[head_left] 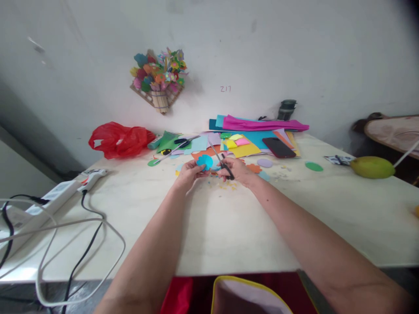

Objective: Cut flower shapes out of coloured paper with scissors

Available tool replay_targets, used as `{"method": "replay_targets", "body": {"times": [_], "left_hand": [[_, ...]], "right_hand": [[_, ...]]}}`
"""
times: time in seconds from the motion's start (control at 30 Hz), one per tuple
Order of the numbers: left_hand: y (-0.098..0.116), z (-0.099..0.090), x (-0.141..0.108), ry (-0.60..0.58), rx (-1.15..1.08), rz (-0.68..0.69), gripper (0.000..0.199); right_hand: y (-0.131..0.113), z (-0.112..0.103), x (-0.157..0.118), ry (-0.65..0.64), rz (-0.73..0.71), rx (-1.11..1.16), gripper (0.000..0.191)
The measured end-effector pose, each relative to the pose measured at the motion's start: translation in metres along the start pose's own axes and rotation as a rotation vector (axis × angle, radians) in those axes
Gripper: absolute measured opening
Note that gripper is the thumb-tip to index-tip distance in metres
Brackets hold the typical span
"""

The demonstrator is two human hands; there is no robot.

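My left hand [190,175] pinches a bright blue paper flower [204,162] with a scalloped edge. Just to its right, my right hand [238,171] is closed round the black handles of a pair of scissors [225,166], whose blades point up and away from me. The blades stand apart from the blue flower. Under and beside my hands lie orange flower-shaped paper pieces [253,168] and small yellow paper scraps [228,186]. A lilac paper oval [264,163] rests to the right of my right hand.
Coloured sheets [247,149] and a dark phone [279,147] lie at the back. A second pair of scissors [183,141] is behind my left hand. A red plastic bag [122,139] and a power strip [59,194] with cables are left; a green-yellow fruit [372,167] is right.
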State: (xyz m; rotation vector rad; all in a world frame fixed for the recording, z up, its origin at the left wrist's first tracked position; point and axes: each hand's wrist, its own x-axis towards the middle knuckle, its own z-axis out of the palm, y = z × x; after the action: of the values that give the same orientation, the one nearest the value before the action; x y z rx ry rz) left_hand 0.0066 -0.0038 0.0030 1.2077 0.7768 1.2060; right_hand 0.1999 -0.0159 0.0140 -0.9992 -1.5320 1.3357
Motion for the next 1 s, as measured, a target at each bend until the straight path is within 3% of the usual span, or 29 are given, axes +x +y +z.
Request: {"method": "replay_targets", "body": {"times": [0.23, 0.43, 1.0], "left_hand": [[0.001, -0.002, 0.001, 0.061, -0.007, 0.038, 0.031], [0.000, -0.004, 0.002, 0.104, -0.041, 0.078, 0.029], [-0.003, -0.008, 0.003, 0.061, -0.102, 0.019, 0.023]], "right_hand": [[-0.004, -0.016, -0.004, -0.158, 0.029, -0.148, 0.027], [-0.003, -0.020, -0.004, -0.220, 0.052, -0.230, 0.027], [-0.006, -0.013, -0.006, -0.204, 0.122, -0.261, 0.019]]}}
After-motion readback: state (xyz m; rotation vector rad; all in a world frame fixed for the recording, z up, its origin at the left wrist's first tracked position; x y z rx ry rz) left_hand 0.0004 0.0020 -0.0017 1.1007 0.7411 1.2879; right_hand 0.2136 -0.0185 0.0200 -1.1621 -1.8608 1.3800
